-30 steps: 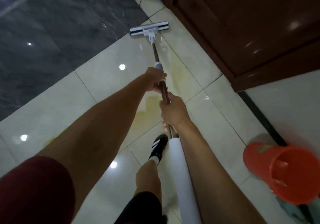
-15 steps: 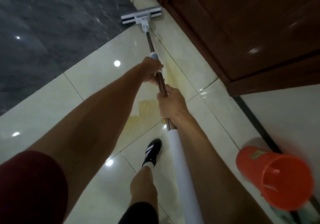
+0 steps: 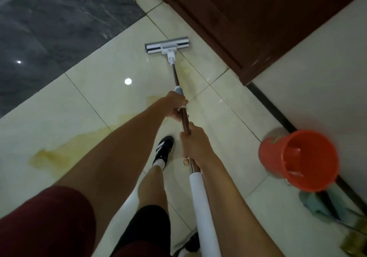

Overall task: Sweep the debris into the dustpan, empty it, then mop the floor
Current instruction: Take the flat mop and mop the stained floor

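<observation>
The pale tiled floor (image 3: pixel 59 117) is being mopped, so the sweeping part is judged to be finished and the last step is in hand. A yellow stain (image 3: pixel 65 149) is lying across the tiles, from the lower left up toward the mop, with a fainter patch just below the mop head. A dark wooden cabinet (image 3: pixel 258 18) is standing at the upper right, and dark marble flooring (image 3: pixel 49 28) is seen at the upper left.

The mop (image 3: pixel 179 84) is being held with both hands, its flat head (image 3: pixel 167 45) lying on a tile near the cabinet base. The left hand (image 3: pixel 175 105) is gripping the shaft higher up, fingers wrapped around it just below the grey collar. The right hand (image 3: pixel 193 143) is clamped around the shaft lower down, just above the white foam sleeve.

To do this step well, the head should be kept flat on the tile and drawn in overlapping strokes over the whole stain, and the cabinet base should not be struck. The wet tiles are probably slippery, so the shoe (image 3: pixel 163 151) should be placed with care.

An orange bucket (image 3: pixel 301 159) is standing by the wall at the right. Only a moulded part is seen inside; whether water is in it cannot be told. A bluish cloth (image 3: pixel 313 205) is lying just beside it.
</observation>
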Motion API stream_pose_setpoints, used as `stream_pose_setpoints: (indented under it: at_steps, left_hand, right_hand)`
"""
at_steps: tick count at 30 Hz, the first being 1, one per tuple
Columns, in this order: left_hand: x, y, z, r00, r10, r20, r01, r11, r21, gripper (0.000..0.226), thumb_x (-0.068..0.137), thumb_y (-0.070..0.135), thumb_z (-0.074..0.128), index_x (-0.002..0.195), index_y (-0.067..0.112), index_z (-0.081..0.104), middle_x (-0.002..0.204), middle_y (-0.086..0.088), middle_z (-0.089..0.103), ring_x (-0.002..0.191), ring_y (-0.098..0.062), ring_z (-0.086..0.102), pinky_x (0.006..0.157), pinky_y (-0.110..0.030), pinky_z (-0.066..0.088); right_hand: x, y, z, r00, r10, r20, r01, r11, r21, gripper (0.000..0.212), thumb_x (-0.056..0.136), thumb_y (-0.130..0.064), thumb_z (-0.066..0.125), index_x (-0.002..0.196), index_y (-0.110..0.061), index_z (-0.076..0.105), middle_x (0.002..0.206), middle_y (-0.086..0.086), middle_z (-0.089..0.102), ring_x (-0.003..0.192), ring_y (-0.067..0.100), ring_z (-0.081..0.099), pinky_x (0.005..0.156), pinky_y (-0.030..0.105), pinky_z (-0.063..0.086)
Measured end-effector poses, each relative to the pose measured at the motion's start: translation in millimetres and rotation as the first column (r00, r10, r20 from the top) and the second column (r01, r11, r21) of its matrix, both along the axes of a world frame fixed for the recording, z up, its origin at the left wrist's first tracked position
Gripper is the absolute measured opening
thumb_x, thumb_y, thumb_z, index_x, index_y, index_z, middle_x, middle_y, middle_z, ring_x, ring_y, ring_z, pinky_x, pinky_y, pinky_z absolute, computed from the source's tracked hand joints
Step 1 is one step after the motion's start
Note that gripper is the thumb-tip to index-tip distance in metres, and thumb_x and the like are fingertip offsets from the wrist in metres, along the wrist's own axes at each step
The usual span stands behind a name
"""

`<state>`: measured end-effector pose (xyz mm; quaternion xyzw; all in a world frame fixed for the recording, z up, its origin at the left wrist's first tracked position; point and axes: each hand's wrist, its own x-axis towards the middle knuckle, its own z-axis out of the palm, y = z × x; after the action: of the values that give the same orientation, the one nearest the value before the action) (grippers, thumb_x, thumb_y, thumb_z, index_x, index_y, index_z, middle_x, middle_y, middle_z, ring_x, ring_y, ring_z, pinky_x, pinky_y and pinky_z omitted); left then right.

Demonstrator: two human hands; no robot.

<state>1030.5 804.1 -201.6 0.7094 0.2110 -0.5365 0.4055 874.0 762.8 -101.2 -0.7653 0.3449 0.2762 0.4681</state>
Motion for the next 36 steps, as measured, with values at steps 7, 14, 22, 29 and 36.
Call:
stream_pose_setpoints:
  at_steps: [7,14,22,29,36]
  left_hand:
    - [-203,-2,5,0.999,0.034,-0.038,-0.036,0.998,-0.046,0.020,0.099,0.014,0.059,0.103,-0.003,0.050,0.090,-0.023,0.060,0.073,-0.038,0.069,0.069,-0.056,0.060]
    - [-322,9,32,0.991,0.030,-0.132,-0.032,0.999,-0.009,0.020,0.099,0.014,0.059,0.102,-0.004,0.051,0.091,-0.024,0.063,0.077,-0.039,0.070,0.069,-0.055,0.060]
    - [-323,14,35,0.993,0.096,-0.064,-0.098,0.995,-0.023,0.008,0.095,0.008,0.059,0.093,0.002,0.055,0.075,-0.018,0.061,0.060,-0.035,0.068,0.060,-0.048,0.060]
    - [-219,6,23,0.997,0.063,0.055,-0.062,0.998,-0.018,0.019,0.095,0.009,0.060,0.108,-0.005,0.058,0.063,-0.017,0.066,0.052,-0.032,0.069,0.063,-0.053,0.061]
    - [-88,-9,14,0.995,0.033,0.097,-0.029,0.999,-0.041,0.017,0.097,0.010,0.059,0.108,-0.003,0.059,0.083,-0.019,0.063,0.049,-0.032,0.069,0.052,-0.045,0.059]
  right_hand:
    - [-202,-5,11,1.000,0.022,0.007,-0.022,1.000,0.012,0.030,0.098,-0.016,0.042,0.125,-0.006,0.052,0.098,0.009,0.054,0.088,0.031,0.061,0.072,0.035,0.055]
    - [-321,11,40,1.000,0.012,-0.022,-0.012,0.999,0.031,0.032,0.100,-0.016,0.039,0.128,-0.005,0.049,0.095,0.007,0.052,0.082,0.024,0.054,0.080,0.040,0.054]
    - [-315,22,50,0.996,-0.081,-0.029,0.081,0.997,-0.010,0.026,0.101,-0.018,0.042,0.123,-0.009,0.054,0.097,0.006,0.057,0.083,0.022,0.056,0.081,0.037,0.055]
    - [-211,17,34,0.997,-0.073,0.030,0.075,0.996,-0.050,0.032,0.102,-0.022,0.046,0.130,-0.008,0.054,0.106,0.011,0.062,0.089,0.023,0.060,0.083,0.034,0.051]
    - [-81,0,10,0.994,-0.093,0.052,0.094,0.996,-0.009,0.031,0.100,-0.020,0.047,0.127,-0.007,0.053,0.104,0.013,0.061,0.088,0.027,0.059,0.086,0.044,0.056]
